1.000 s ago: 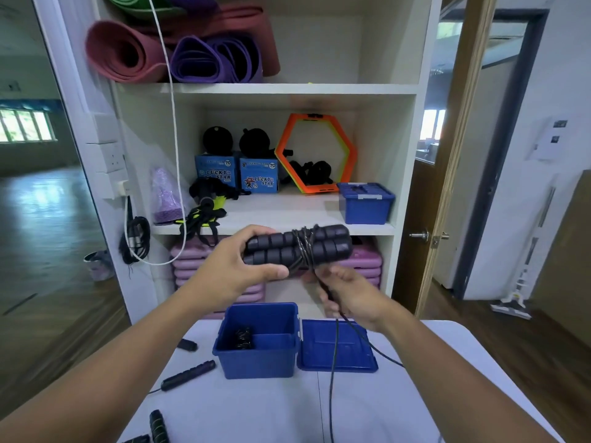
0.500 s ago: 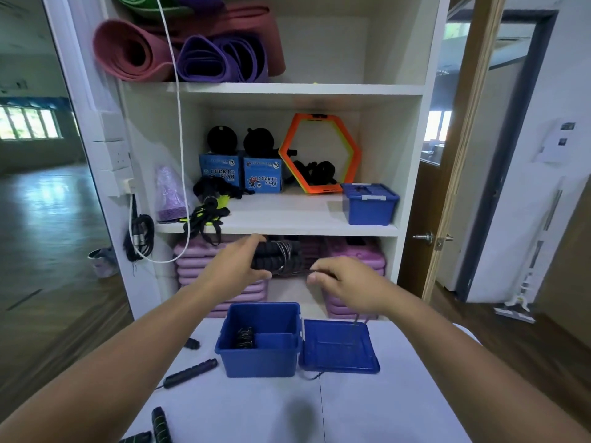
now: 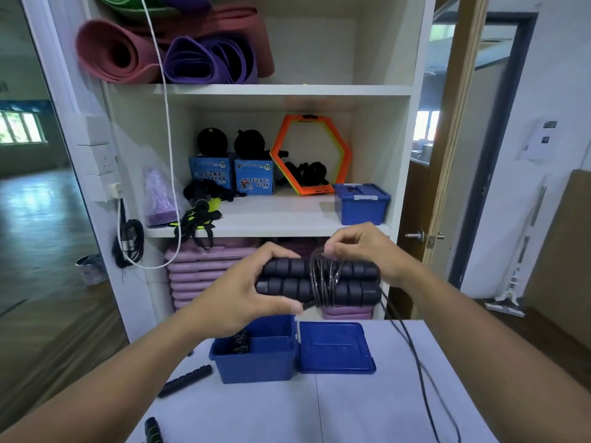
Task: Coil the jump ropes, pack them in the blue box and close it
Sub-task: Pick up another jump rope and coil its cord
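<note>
Fingers (image 3: 275,251) of the left hand (image 3: 236,302) are curled round the left ends of two black foam jump-rope handles (image 3: 287,282), thumb underneath, the other fingers over the top. Handles sit parallel, one above the other, held level in the air above the blue box (image 3: 256,362).

Right hand (image 3: 367,247) is at the top of the handles, its fingertips (image 3: 339,249) pinching the black cord (image 3: 323,279). Several turns of cord are wrapped round both handles near their middle. The loose tail (image 3: 415,362) drops from the right end of the handles, runs down across the right part of the counter (image 3: 319,410) and out of frame at the bottom.

Blue box stands open on the counter, directly below the hands. Its lid (image 3: 332,350) lies flat against the box's right side, inner face up. One coiled rope (image 3: 240,342) is inside, at the left end.

Also on the counter: a black handle (image 3: 185,380) left of the box, and another handle (image 3: 153,431) at the bottom edge, partly cut off.

Behind: white shelving (image 3: 287,89). Middle shelf carries a second, closed blue box (image 3: 361,204), two Lucky Star cartons (image 3: 211,175) and an orange hexagon ring (image 3: 311,155). Rolled mats (image 3: 121,52) on the top shelf.
</note>
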Demonstrator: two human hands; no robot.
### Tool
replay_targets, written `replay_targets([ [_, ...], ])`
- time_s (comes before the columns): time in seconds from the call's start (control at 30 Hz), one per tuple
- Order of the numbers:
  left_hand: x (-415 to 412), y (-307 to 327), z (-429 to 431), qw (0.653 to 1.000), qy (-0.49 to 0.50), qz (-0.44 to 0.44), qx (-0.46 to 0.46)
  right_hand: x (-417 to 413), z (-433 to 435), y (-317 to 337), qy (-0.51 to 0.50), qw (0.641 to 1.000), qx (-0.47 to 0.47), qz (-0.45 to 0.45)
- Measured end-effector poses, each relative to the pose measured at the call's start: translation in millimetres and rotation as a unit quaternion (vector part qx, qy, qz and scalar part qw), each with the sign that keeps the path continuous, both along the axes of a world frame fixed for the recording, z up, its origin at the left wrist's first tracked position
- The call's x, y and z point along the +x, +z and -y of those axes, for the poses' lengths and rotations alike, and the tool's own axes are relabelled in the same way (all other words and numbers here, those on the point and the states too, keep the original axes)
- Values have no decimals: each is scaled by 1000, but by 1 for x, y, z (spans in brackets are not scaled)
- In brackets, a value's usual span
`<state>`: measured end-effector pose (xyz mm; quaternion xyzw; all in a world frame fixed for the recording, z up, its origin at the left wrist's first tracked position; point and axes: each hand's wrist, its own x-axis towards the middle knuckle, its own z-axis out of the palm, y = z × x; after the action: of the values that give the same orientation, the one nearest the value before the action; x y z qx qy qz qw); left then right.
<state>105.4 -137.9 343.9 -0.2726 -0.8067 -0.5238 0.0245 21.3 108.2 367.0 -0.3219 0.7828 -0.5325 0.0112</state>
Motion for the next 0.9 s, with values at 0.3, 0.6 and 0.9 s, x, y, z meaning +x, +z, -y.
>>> replay_targets([
  [0.3,-37,3,17,978,161,-42,128,10,41,-95,-10,982,-113,151],
  [0.6,-89,-28,51,921,304,-122,-213,12,48,-91,-33,986,163,-27],
  [0.9,-82,-57,40,908,198,-121,-348,13,40,-25,-63,950,247,-180],
])
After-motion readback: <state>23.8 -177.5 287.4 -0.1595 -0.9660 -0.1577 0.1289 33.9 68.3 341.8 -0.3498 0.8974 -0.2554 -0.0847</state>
